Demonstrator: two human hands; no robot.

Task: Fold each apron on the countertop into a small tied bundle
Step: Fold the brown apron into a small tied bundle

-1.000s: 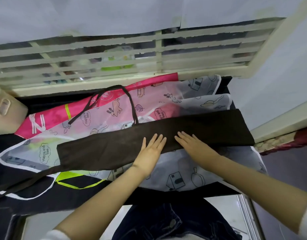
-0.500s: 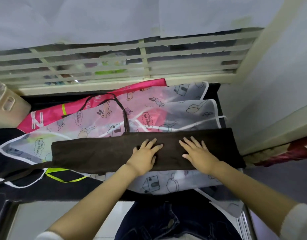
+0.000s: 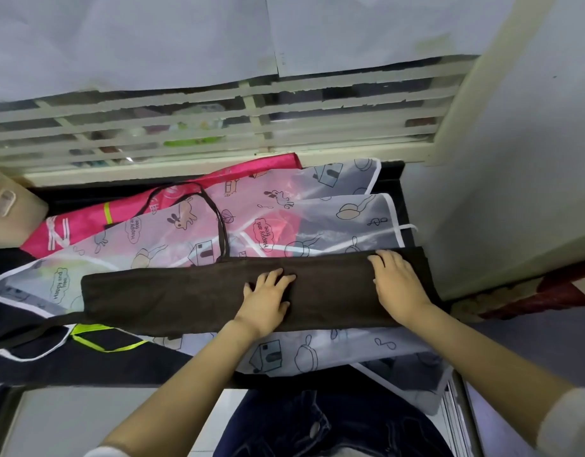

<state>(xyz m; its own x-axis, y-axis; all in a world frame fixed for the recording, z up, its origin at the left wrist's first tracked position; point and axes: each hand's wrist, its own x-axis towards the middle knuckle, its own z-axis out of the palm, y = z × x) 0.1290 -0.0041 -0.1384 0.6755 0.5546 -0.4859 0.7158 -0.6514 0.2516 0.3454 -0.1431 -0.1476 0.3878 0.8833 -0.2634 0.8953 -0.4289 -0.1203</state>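
Countertop [image 3: 390,171] by window: left hand [image 3: 266,296] and right hand [image 3: 396,285] press flat-fingered on brown apron [image 3: 172,298]; probably soft and light, so grip the end under the right hand.

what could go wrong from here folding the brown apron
1. The brown apron lies as a long strip on a slick-looking printed apron. Pressed by the left hand and right hand, it may slide or drag that layer along.
2. Its neck loop sprawls outside the strip and could snag or get left out of the bundle.
3. Its tie trails left among other straps and might tangle.
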